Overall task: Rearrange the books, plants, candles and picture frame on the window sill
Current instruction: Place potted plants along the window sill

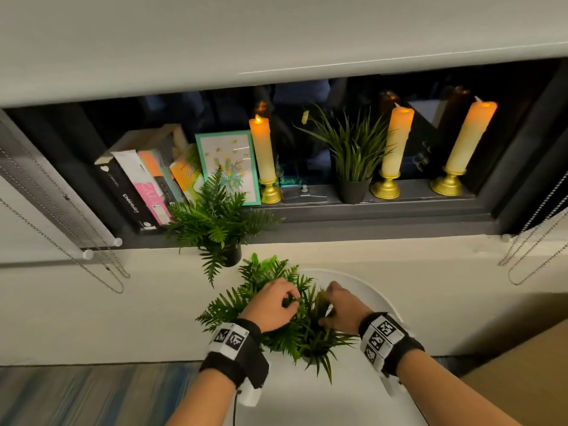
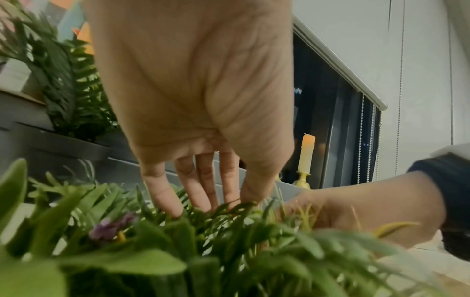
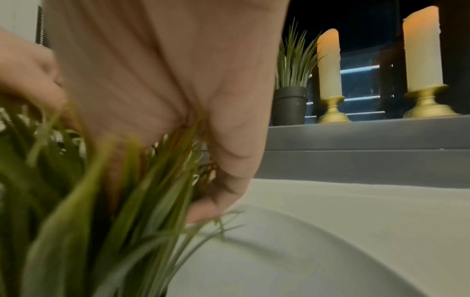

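Left hand (image 1: 270,304): fingers loosely spread, reaching down into the fern plant (image 1: 246,299) on the white round table (image 1: 362,290); grips nothing visible.
Right hand (image 1: 342,309): fingers curled round blades of the grass plant (image 1: 316,342) beside the fern.
Sill (image 1: 384,210): books (image 1: 138,186) at left, then picture frame (image 1: 229,167), three candles (image 1: 262,149), potted grass (image 1: 353,155).
Sill edge: another fern (image 1: 215,219).

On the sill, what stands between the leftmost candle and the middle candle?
In the head view, only a grassy plant in a dark pot stands between the leftmost candle and middle candle.
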A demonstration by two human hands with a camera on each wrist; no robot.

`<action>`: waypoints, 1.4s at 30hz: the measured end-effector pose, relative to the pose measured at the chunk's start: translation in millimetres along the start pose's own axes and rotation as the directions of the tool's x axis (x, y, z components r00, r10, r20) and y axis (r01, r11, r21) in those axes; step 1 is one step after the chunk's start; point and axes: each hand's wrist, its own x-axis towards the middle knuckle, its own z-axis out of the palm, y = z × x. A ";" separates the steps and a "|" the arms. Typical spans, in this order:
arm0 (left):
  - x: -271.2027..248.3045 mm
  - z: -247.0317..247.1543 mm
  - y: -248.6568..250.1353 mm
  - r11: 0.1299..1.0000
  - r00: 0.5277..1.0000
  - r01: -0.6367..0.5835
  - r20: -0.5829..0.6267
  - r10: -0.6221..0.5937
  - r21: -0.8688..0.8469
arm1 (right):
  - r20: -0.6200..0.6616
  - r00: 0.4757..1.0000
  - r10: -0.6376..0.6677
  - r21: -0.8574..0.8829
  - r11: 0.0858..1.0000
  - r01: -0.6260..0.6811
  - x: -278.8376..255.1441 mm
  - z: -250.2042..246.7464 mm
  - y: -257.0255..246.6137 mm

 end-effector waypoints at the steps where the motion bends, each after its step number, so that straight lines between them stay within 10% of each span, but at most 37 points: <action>1: 0.5 1.9 0.3 1.000 1.000 0.000 0.016 0.000 0.012 | -0.020 1.000 0.006 -0.014 1.000 -0.007 -0.5 0.1 1.5; 20: 0.8 5.7 3.0 0.999 0.999 -0.045 0.024 0.044 0.031 | -0.214 0.970 0.115 0.054 0.993 -0.105 -31.6 -57.2 22.6; 32: 4.6 1.2 19.2 0.998 0.994 -0.052 0.098 0.048 0.045 | -0.586 0.808 0.057 0.186 0.980 0.065 -60.7 -134.6 -10.0; 42: 13.6 -17.7 57.2 0.987 0.983 -0.119 -0.155 0.102 -0.108 | -0.613 0.783 -0.101 0.181 0.947 0.264 -70.2 -148.4 -42.2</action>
